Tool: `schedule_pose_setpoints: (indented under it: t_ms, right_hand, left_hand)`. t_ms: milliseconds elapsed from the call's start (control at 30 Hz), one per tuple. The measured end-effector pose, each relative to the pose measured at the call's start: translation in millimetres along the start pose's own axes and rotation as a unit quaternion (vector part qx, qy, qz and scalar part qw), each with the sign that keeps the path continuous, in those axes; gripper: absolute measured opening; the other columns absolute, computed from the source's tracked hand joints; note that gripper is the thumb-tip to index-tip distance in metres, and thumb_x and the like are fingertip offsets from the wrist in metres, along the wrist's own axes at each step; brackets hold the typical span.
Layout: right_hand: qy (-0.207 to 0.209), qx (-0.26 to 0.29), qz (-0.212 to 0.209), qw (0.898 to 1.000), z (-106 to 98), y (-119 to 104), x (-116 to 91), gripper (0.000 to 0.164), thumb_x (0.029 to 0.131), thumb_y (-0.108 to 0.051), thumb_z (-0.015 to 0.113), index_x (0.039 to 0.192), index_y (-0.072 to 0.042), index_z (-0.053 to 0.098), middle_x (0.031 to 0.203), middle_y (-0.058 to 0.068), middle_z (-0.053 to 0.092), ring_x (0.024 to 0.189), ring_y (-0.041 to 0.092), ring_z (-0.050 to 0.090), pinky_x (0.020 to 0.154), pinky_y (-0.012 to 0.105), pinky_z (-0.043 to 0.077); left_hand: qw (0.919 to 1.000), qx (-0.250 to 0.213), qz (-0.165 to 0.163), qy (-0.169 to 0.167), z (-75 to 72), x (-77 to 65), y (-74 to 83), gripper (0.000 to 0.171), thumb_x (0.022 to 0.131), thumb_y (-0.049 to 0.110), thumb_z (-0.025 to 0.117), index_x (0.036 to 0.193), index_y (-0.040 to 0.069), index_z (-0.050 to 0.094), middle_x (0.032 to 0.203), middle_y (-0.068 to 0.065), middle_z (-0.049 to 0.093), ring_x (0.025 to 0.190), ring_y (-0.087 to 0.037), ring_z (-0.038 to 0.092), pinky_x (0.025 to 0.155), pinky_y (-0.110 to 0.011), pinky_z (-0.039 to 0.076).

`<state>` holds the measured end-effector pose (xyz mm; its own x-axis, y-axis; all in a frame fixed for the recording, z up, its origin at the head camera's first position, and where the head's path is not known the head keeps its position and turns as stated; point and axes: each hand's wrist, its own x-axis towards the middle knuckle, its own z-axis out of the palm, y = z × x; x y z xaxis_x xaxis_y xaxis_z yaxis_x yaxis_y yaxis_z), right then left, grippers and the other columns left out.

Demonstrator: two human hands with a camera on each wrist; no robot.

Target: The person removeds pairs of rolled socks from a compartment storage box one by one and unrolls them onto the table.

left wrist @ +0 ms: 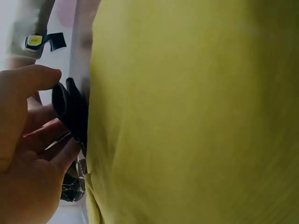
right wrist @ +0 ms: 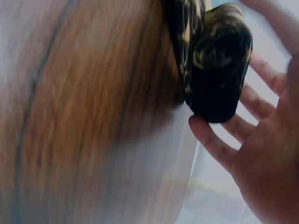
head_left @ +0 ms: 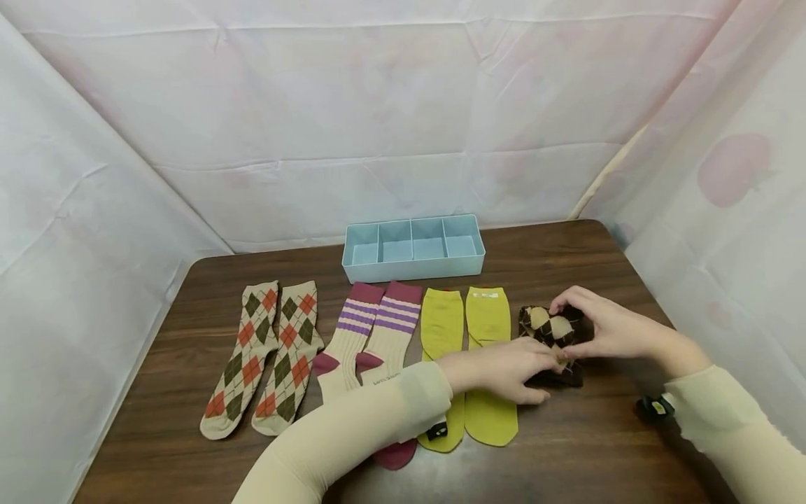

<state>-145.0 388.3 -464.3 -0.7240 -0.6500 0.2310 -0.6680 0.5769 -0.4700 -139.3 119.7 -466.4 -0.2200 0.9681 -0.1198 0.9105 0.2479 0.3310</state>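
Dark brown socks with a tan argyle pattern (head_left: 541, 322) lie folded over at the right of the table. My right hand (head_left: 613, 329) curves round the fold, thumb on the near side and fingers on the far side; the right wrist view shows the rolled dark end (right wrist: 217, 93) between them. From the left, my left hand (head_left: 513, 364) reaches across, its extended fingers resting on the socks' near-left part. In the left wrist view its thumb stands beside the dark fabric (left wrist: 70, 109). A yellow sock pair (head_left: 488, 322) lies beneath the left wrist, partly covered.
A light blue box (head_left: 412, 269) with several compartments stands at the back of the wooden table (head_left: 585, 448). Cream socks with purple stripes (head_left: 352, 325) lie left of the yellow pair, partly under the left sleeve (head_left: 352, 427). Beige argyle socks (head_left: 233, 378) lie farthest left.
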Motion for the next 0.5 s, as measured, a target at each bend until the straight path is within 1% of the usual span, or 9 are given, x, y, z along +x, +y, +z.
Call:
schedule_pose_setpoints:
  t_ms: [33,100,167,267,333,400,500]
  right_hand:
    - [-0.002,-0.005,0.006,1.000,1,-2,1,0.058,0.082,-0.019,0.099,0.128,-0.015,0.064,0.125,-0.007,0.061,0.113,0.014,0.060,0.099,0.022,0.048]
    - [-0.005,-0.012,0.019,1.000,1,-3,2,0.056,0.082,-0.017,0.099,0.125,-0.015,0.064,0.122,-0.008,0.061,0.111,0.014,0.061,0.096,0.028,0.051]
    - [-0.013,-0.012,0.033,0.999,0,-4,4,0.054,0.083,-0.014,0.098,0.124,-0.015,0.063,0.120,-0.008,0.061,0.110,0.014,0.062,0.094,0.035,0.054]
    - [-0.027,-0.004,0.054,0.998,-3,-5,7,0.050,0.086,-0.014,0.095,0.124,-0.016,0.063,0.119,-0.009,0.062,0.112,0.015,0.065,0.093,0.040,0.058]
    - [-0.034,0.004,0.061,0.998,-5,-4,9,0.048,0.088,-0.016,0.094,0.124,-0.017,0.063,0.119,-0.009,0.063,0.113,0.015,0.067,0.093,0.042,0.059]
    - [-0.039,0.014,0.067,0.997,-7,-3,11,0.046,0.091,-0.019,0.093,0.126,-0.017,0.063,0.120,-0.008,0.065,0.114,0.016,0.067,0.092,0.041,0.060]
    - [-0.044,0.025,0.059,0.997,-9,0,13,0.047,0.093,-0.019,0.090,0.132,-0.016,0.063,0.126,-0.004,0.067,0.116,0.021,0.068,0.090,0.040,0.061]
  left_hand:
    - [1.0000,0.004,0.003,-0.004,0.3,-0.3,1.0,0.049,0.112,0.038,0.062,0.153,0.012,0.061,0.160,0.001,0.057,0.150,-0.008,0.046,0.125,-0.016,0.021]
    - [0.9998,0.021,0.000,0.002,0.7,-1.7,2.3,0.048,0.112,0.038,0.060,0.154,0.014,0.061,0.161,0.001,0.055,0.152,-0.010,0.044,0.126,-0.018,0.021]
    - [0.9989,0.043,-0.010,0.012,1.6,-3.5,2.3,0.045,0.114,0.038,0.057,0.154,0.017,0.062,0.161,0.001,0.054,0.152,-0.011,0.045,0.126,-0.019,0.023]
    - [0.9966,0.074,-0.026,0.026,3.8,-5.3,0.2,0.042,0.116,0.038,0.054,0.153,0.021,0.064,0.160,0.000,0.056,0.150,-0.014,0.047,0.126,-0.022,0.028]
    - [0.9957,0.083,-0.027,0.029,5.9,-5.3,-1.1,0.042,0.117,0.039,0.052,0.152,0.022,0.065,0.160,0.000,0.056,0.150,-0.014,0.048,0.125,-0.022,0.030]
    - [0.9952,0.091,-0.023,0.030,7.8,-5.3,-1.1,0.043,0.116,0.041,0.053,0.152,0.023,0.065,0.160,-0.001,0.056,0.149,-0.015,0.049,0.125,-0.023,0.031]
    - [0.9946,0.097,-0.019,0.031,9.2,-5.6,0.2,0.045,0.115,0.045,0.055,0.153,0.023,0.065,0.161,-0.001,0.055,0.150,-0.016,0.048,0.125,-0.023,0.031]
